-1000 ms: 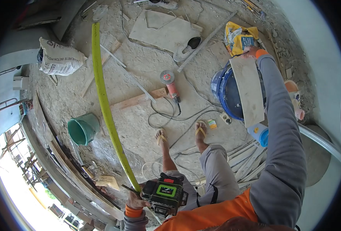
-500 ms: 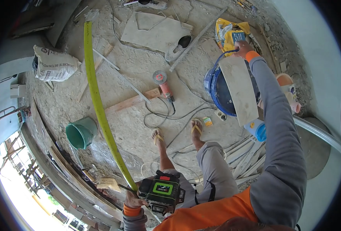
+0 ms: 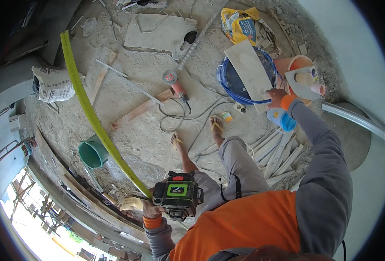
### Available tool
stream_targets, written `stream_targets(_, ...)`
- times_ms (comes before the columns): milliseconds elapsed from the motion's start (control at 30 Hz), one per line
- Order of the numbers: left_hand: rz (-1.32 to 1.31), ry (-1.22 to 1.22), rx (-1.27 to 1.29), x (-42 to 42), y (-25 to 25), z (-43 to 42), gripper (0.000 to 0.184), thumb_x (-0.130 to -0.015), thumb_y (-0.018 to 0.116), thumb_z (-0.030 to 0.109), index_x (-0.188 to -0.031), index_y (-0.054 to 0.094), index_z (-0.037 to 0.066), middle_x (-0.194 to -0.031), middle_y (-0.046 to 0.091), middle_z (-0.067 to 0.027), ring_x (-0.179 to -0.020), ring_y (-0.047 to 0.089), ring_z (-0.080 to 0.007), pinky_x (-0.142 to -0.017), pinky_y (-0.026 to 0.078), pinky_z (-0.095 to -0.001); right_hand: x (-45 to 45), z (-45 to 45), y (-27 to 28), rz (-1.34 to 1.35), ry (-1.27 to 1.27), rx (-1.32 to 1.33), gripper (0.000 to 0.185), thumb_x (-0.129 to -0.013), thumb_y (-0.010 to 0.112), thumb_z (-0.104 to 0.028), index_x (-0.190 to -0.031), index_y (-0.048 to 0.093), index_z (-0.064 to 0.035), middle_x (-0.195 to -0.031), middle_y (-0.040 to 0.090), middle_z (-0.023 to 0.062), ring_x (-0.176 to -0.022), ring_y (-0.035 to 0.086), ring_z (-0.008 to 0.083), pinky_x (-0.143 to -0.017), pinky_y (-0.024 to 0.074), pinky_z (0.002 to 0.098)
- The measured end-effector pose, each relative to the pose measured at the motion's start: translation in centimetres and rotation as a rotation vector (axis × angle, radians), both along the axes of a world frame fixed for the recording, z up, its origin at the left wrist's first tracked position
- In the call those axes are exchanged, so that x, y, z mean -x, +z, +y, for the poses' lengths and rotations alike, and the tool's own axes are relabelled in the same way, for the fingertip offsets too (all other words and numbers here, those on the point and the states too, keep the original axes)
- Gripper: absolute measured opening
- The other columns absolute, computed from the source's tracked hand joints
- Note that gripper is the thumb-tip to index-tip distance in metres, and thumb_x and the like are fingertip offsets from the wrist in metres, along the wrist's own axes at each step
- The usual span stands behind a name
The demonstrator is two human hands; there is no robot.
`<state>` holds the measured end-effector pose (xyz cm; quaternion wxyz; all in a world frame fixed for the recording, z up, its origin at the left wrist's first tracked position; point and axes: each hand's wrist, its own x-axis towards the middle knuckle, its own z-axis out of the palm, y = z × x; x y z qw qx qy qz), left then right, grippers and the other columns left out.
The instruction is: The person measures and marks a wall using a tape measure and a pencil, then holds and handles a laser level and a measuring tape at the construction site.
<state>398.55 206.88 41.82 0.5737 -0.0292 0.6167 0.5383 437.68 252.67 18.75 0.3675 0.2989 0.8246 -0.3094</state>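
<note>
My left hand [image 3: 151,209] is closed around the lower end of a long yellow-green bar [image 3: 90,113] and against a black laser level [image 3: 178,190] with a green-framed label. The level partly hides those fingers. On my right side, my right hand [image 3: 277,98] is closed on the blue handle [image 3: 255,102] of a large blue-rimmed bucket [image 3: 222,80]. Across the bucket's top lies a pale flat board [image 3: 250,71], its near end beside my fingers. What the bucket contains is mostly covered.
An angle grinder [image 3: 175,85] lies on the floor with its cord trailing. Around it are a green bucket [image 3: 93,152], a cement sack [image 3: 58,84], a yellow bag [image 3: 241,26], wooden strips [image 3: 283,154], an orange bucket [image 3: 297,65] and a blue-and-white container [image 3: 282,118].
My right hand has come from the bucket's far side to its near side, and the handle has swung down with it. The board has turned. My left hand keeps its hold.
</note>
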Motion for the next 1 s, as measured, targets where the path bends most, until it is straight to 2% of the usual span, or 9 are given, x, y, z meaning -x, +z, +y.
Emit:
stream_targets(67,-0.009,0.020,0.002,0.1,0.5,0.1,0.090,-0.050,0.089,0.027,-0.119,0.048,-0.015,-0.115,0.059,-0.0217,-0.097,0.060,-0.0233,-0.085,0.048,-0.0336,-0.2,-3.6,0.1,-0.204,-0.106,-0.280,0.081,-0.061,0.081,-0.039,-0.130,0.044,-0.0165,-0.131,0.045,0.0190,-0.112,0.051,0.0347,-0.091,0.0427,0.0460)
stream_targets(100,-0.008,0.009,0.002,0.1,0.8,0.0,0.090,-0.050,0.089,0.027,-0.119,0.048,-0.015,-0.115,0.059,-0.0217,-0.097,0.060,-0.0233,-0.085,0.048,-0.0336,-0.9,-5.2,-0.1,-0.205,-0.117,-0.278,0.081,-0.061,0.081,-0.039,-0.130,0.044,-0.0165,-0.131,0.045,0.0190,-0.112,0.051,0.0347,-0.091,0.0427,0.0460)
stream_targets(200,0.050,0.021,0.001,0.3,0.8,-0.5,0.089,-0.050,0.089,0.026,-0.118,0.049,-0.015,-0.114,0.059,-0.0212,-0.098,0.060,-0.0234,-0.086,0.048,-0.0344,-1.9,-8.6,-1.2,-0.074,0.019,-0.400,0.115,-0.062,0.082,-0.026,-0.148,0.006,-0.0259,-0.142,0.030,0.0204,-0.121,0.042,0.0361,-0.097,0.0372,0.0482)
stream_targets(333,0.051,-0.006,-0.013,0.8,1.2,0.2,0.081,-0.051,0.089,0.026,-0.112,0.054,-0.012,-0.113,0.060,-0.0199,-0.099,0.060,-0.0227,-0.086,0.048,-0.0339,-5.1,-11.2,-6.7,0.020,-0.005,-0.642,0.090,-0.073,0.064,-0.009,-0.147,0.016,-0.0248,-0.145,0.029,0.0201,-0.121,0.042,0.0362,-0.094,0.0381,0.0476)
stream_targets(400,0.028,-0.104,0.010,1.1,2.0,1.6,0.070,-0.053,0.088,0.027,-0.106,0.059,-0.008,-0.106,0.063,-0.0147,-0.093,0.060,-0.0193,-0.082,0.048,-0.0306,-5.0,-11.2,-9.2,0.064,-0.054,-0.799,0.080,-0.076,0.055,-0.005,-0.147,0.022,-0.0231,-0.139,0.038,0.0199,-0.114,0.046,0.0347,-0.092,0.0390,0.0461)
stream_targets(667,0.167,-0.320,-0.025,2.4,-0.3,0.0,0.048,-0.059,0.083,0.032,-0.085,0.059,0.000,-0.075,0.051,0.0014,-0.068,0.048,-0.0103,-0.056,0.038,-0.0237,-4.2,-11.0,-8.6,0.023,-0.048,-0.787,0.084,-0.076,0.056,0.001,-0.148,0.020,-0.0225,-0.138,0.039,0.0187,-0.110,0.048,0.0337,-0.093,0.0388,0.0458)
stream_targets(800,0.239,-0.319,-0.051,2.7,2.5,2.1,0.045,-0.062,0.082,0.033,-0.086,0.058,0.003,-0.074,0.049,0.0025,-0.069,0.047,-0.0096,-0.057,0.038,-0.0242,-3.3,-10.6,-9.8,0.046,-0.053,-0.760,0.081,-0.077,0.055,0.002,-0.147,0.021,-0.0221,-0.136,0.041,0.0203,-0.108,0.049,0.0352,-0.090,0.0405,0.0462)
stream_targets(967,0.189,-0.276,-0.080,2.9,2.0,0.3,0.039,-0.067,0.081,0.030,-0.073,0.049,0.008,-0.069,0.046,0.0039,-0.064,0.047,-0.0079,-0.054,0.039,-0.0236,-4.6,-10.4,-9.3,0.149,-0.134,-0.751,0.070,-0.075,0.056,0.003,-0.140,0.035,-0.0148,-0.127,0.046,0.0213,-0.101,0.053,0.0345,-0.088,0.0424,0.0460)
stream_targets(1000,0.211,-0.307,-0.055,3.2,3.9,1.2,0.038,-0.067,0.080,0.030,-0.073,0.051,0.008,-0.067,0.045,0.0042,-0.060,0.046,-0.0075,-0.052,0.038,-0.0231,-4.9,-10.6,-8.5,0.223,-0.067,-0.849,0.055,-0.074,0.062,-0.004,-0.126,0.050,-0.0109,-0.116,0.052,0.0188,-0.098,0.055,0.0346,-0.085,0.0447,0.0444)
